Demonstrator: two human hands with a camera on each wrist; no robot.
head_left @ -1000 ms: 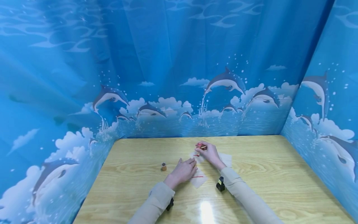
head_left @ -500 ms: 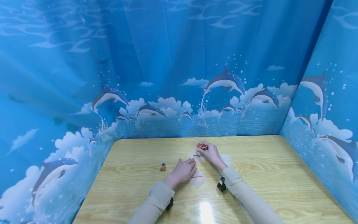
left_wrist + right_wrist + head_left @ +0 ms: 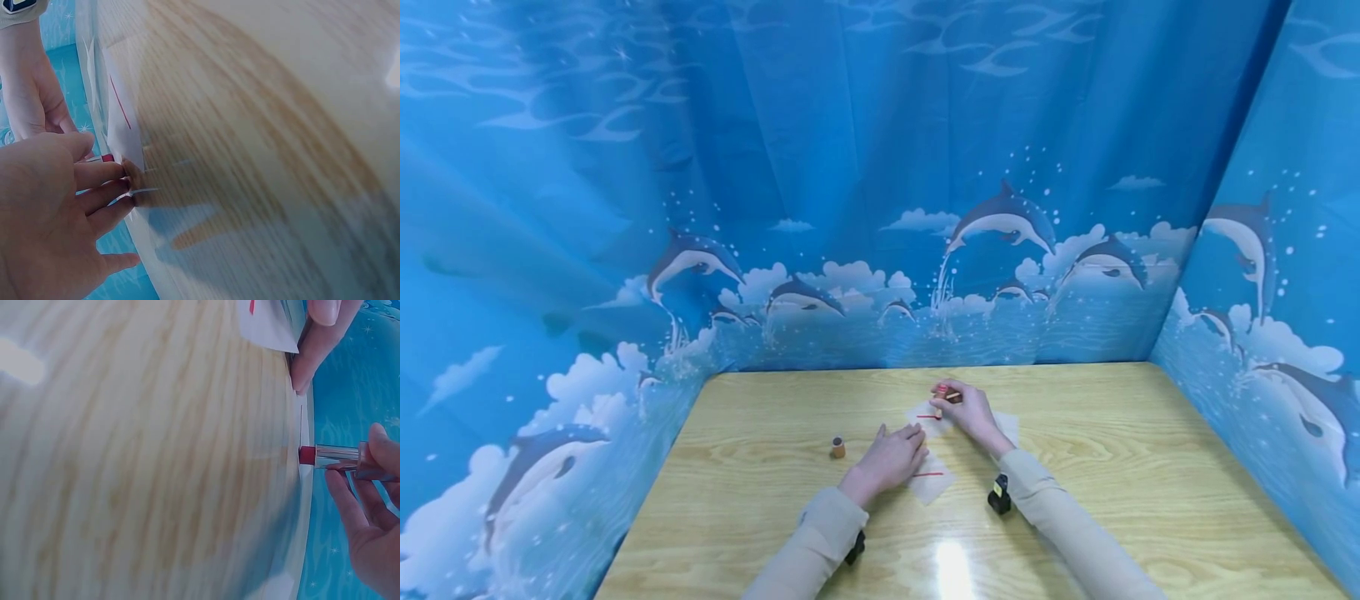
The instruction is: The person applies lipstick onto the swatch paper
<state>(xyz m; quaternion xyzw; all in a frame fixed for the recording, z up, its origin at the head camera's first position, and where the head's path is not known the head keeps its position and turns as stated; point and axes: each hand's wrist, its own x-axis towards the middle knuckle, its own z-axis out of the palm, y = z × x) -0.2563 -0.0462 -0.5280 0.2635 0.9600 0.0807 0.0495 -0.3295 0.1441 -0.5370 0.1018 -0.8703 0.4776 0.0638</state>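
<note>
My right hand pinches an uncapped lipstick between thumb and fingers. The lipstick stands nearly upright, its red tip down on a sheet of thin white paper. A short red line on that sheet runs up to the tip. My left hand lies with fingers extended, fingertips resting at the near edge of this paper. Partly under the left hand, a nearer white sheet carries a longer red line. In the left wrist view, the left fingers reach down to the tabletop.
A small brown cylinder with a dark open top stands on the wood-grain table, left of the left hand. Another white sheet lies right of the right wrist. A blue dolphin-print curtain hangs behind the table and along its sides.
My right hand has slid slightly to the right with the lipstick, and the red line on the farther sheet has grown longer. The left hand has stayed in place.
</note>
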